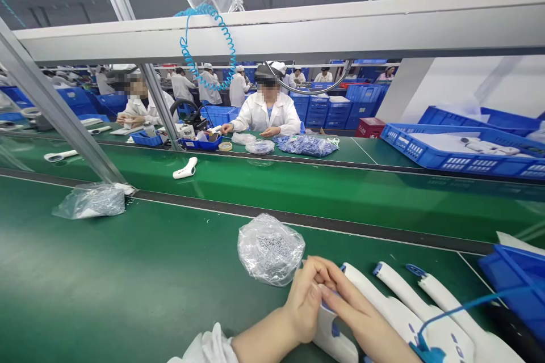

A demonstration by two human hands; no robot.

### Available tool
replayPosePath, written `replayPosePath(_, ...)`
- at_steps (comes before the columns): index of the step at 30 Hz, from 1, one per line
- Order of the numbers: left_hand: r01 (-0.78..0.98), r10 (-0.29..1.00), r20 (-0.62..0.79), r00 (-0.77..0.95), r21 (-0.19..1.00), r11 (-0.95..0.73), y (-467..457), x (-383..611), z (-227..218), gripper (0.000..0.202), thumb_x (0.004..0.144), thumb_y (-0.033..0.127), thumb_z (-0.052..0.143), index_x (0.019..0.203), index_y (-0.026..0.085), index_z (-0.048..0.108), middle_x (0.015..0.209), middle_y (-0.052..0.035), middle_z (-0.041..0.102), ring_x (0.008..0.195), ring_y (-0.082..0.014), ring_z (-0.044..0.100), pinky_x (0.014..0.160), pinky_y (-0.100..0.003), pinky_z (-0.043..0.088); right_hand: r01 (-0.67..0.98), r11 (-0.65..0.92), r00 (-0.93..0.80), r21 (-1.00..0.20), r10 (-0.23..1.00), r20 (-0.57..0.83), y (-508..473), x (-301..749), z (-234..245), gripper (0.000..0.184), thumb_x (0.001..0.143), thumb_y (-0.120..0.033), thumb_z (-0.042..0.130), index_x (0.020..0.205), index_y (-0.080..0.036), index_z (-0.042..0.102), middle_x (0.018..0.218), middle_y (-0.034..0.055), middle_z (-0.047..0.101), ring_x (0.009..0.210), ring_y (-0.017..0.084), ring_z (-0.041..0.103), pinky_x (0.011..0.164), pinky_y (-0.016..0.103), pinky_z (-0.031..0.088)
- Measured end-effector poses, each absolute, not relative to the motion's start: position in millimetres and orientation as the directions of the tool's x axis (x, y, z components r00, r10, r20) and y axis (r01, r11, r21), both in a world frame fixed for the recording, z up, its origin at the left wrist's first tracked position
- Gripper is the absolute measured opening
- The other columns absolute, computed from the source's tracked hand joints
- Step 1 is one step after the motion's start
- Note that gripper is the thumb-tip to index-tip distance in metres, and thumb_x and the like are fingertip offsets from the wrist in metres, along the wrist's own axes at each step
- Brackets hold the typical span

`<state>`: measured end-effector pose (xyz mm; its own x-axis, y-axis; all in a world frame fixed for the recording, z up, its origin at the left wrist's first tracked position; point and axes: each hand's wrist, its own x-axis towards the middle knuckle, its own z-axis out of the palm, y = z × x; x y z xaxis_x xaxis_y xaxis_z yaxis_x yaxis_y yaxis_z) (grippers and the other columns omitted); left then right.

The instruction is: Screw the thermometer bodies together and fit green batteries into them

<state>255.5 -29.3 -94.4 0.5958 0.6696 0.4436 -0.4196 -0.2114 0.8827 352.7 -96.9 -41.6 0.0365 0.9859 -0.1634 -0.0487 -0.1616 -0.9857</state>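
Both my hands are closed around a white plastic device housing (pixel 334 341) with blue parts, low in the view right of centre. My left hand (pixel 301 305) wraps it from the left, with its thumb near the top. From the right, my right hand (pixel 355 302) presses on it, its fingers meeting the left ones. The fingers cover the upper part of the housing. A clear plastic bag of small metallic pieces (pixel 271 249) lies just beyond my hands. Beside my right hand rest several white handle-shaped housings (pixel 394 278) with blue inserts. A blue cord (pixel 468 305) crosses over them to my right wrist.
Another clear bag (pixel 94 201) lies at the left by a metal post. Across the green conveyor belt (pixel 323 193), carrying white housings (pixel 185 168), a co-worker (pixel 266 108) sits. Blue crates (pixel 468 147) stand at the right. A beam (pixel 340 34) with a coiled blue hose spans overhead.
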Motion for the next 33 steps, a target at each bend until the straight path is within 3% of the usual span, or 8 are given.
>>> replayPosePath(5, -0.4, 0.652, 0.408, 0.639, 0.9, -0.171, -36, 257, -105, 0.055, 0.083, 0.068, 0.022, 0.081, 0.017, 0.042, 0.061, -0.0003, 0.05, 0.053, -0.0109, 0.045, 0.058, -0.025, 0.038, -0.579, -0.242, -0.131, -0.778, 0.97, -0.205, -112, 357, -50, 0.049, 0.083, -0.044, 0.069, 0.124, -0.028, 0.048, 0.123, 0.0014, 0.041, 0.12, 0.021, 0.03, 0.099, 0.025, 0.031)
replayPosePath(13, -0.363, 0.689, 0.361, 0.628, 0.919, -0.151, -34, 256, -104, 0.053, 0.086, 0.064, 0.022, 0.076, 0.017, 0.044, 0.062, -0.001, 0.048, 0.057, -0.0112, 0.044, 0.062, -0.026, 0.038, -0.53, -0.152, -0.109, -0.835, 0.988, -0.111, -104, 361, -64, 0.049, 0.081, -0.043, 0.072, 0.121, -0.027, 0.05, 0.123, 0.0049, 0.041, 0.118, 0.024, 0.034, 0.1, 0.032, 0.031)
replayPosePath(16, -0.364, 0.688, 0.364, 0.628, 0.919, -0.153, -34, 258, -100, 0.053, 0.087, 0.063, 0.019, 0.082, 0.016, 0.044, 0.065, -0.0011, 0.048, 0.059, -0.0121, 0.045, 0.064, -0.027, 0.039, -0.289, -0.105, 0.038, -0.952, 0.992, -0.121, -106, 359, -72, 0.047, 0.09, -0.052, 0.056, 0.128, -0.026, 0.045, 0.125, 0.0068, 0.039, 0.118, 0.026, 0.034, 0.101, 0.036, 0.032)
replayPosePath(18, -0.348, 0.692, 0.351, 0.63, 0.925, -0.153, -33, 261, -99, 0.055, 0.087, 0.063, 0.016, 0.092, 0.016, 0.043, 0.072, -0.0029, 0.049, 0.065, -0.014, 0.048, 0.067, -0.029, 0.04, 0.118, 0.008, 0.137, -0.993, 0.99, 0.024, -107, 361, -71, 0.044, 0.094, -0.05, 0.045, 0.13, -0.025, 0.044, 0.133, 0.006, 0.031, 0.123, 0.026, 0.026, 0.104, 0.041, 0.025)
replayPosePath(22, -0.131, 0.741, 0.22, 0.634, 0.975, -0.177, -21, 262, -101, 0.066, 0.086, 0.064, 0.014, 0.126, 0.014, 0.03, 0.101, -0.0094, 0.046, 0.09, -0.0184, 0.047, 0.084, -0.035, 0.037, 0.582, 0.07, 0.056, -0.81, 0.99, 0.126, -97, 383, -59, 0.036, 0.084, -0.045, 0.051, 0.107, -0.019, 0.061, 0.118, 0.0085, 0.046, 0.108, 0.029, 0.042, 0.093, 0.04, 0.036)
replayPosePath(25, 0.027, 0.797, 0.073, 0.599, 0.993, -0.111, -6, 267, -108, 0.059, 0.089, 0.057, 0.012, 0.13, 0.015, 0.025, 0.112, -0.0113, 0.041, 0.1, -0.0191, 0.045, 0.088, -0.034, 0.037, 0.483, -0.096, 0.189, -0.87, 0.982, -0.003, -75, 431, -56, 0.034, 0.079, -0.048, 0.051, 0.082, -0.014, 0.06, 0.069, 0.0044, 0.054, 0.06, 0.019, 0.051, 0.056, 0.027, 0.044)
replayPosePath(27, 0.079, 0.817, 0.029, 0.576, 0.993, -0.091, 1, 275, -113, 0.048, 0.093, 0.041, 0.006, 0.126, 0.014, 0.026, 0.114, -0.0129, 0.039, 0.101, -0.0185, 0.047, 0.086, -0.033, 0.04, 0.354, -0.242, 0.453, -0.903, 0.889, -0.061, -57, 475, -58, 0.028, 0.089, -0.038, 0.045, 0.09, -0.011, 0.054, 0.066, 0.0021, 0.05, 0.048, 0.014, 0.045, 0.044, 0.022, 0.039)
replayPosePath(33, 0.183, 0.632, 0.056, 0.773, 0.934, -0.307, -10, 293, -114, 0.03, 0.07, 0.007, 0.04, 0.097, 0.015, 0.051, 0.098, -0.0069, 0.05, 0.093, -0.0171, 0.05, 0.085, -0.031, 0.041, -0.08, -0.394, 0.706, -0.916, 0.626, -0.331, -46, 559, -50, 0.018, 0.103, -0.024, 0.04, 0.109, -0.009, 0.049, 0.093, 0.0071, 0.053, 0.075, 0.015, 0.056, 0.067, 0.026, 0.052)
